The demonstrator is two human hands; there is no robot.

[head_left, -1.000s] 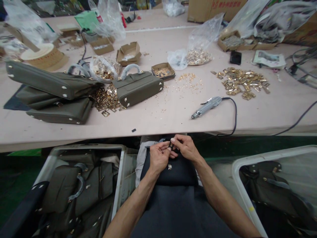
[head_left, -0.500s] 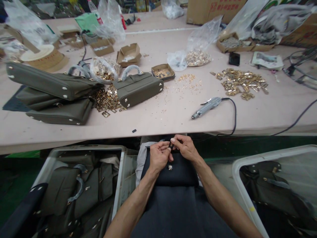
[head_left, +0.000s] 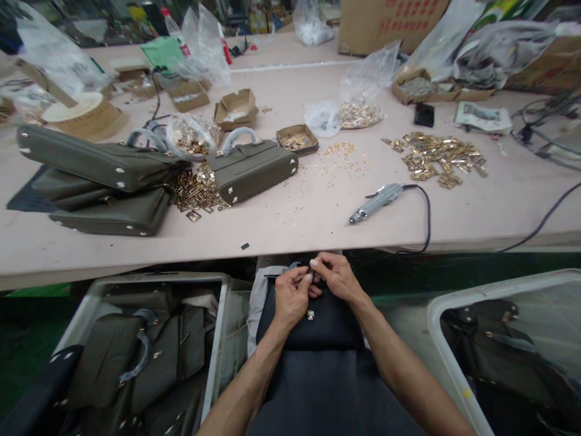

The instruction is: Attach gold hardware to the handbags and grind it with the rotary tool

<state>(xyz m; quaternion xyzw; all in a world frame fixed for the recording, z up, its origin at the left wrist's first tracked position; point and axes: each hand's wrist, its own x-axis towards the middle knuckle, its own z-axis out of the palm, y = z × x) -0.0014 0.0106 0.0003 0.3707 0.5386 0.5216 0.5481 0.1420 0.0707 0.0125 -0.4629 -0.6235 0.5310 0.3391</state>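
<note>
A dark handbag [head_left: 290, 330] lies across my lap, with a small metal fitting [head_left: 310, 315] on its front. Above the bag, my left hand [head_left: 292, 295] is closed, thumb and fingers pinching a small dark strip [head_left: 311, 272]. From the other side my right hand [head_left: 338, 276] pinches the same strip, its fingertips touching those of the left. The fingers hide most of the strip, so its exact kind cannot be made out.
On the table, an electric screwdriver [head_left: 374, 204] lies with its cord trailing right. Olive handbags [head_left: 256, 171] and gold metal plates [head_left: 442, 154] are further back. A bin of handbags [head_left: 227, 333] stands at left, another bin [head_left: 438, 303] at right.
The strip between my fingers shows less than before. Both hands stay pinched together over the bag. The whole view has shifted slightly, with the table lower in the picture.
</note>
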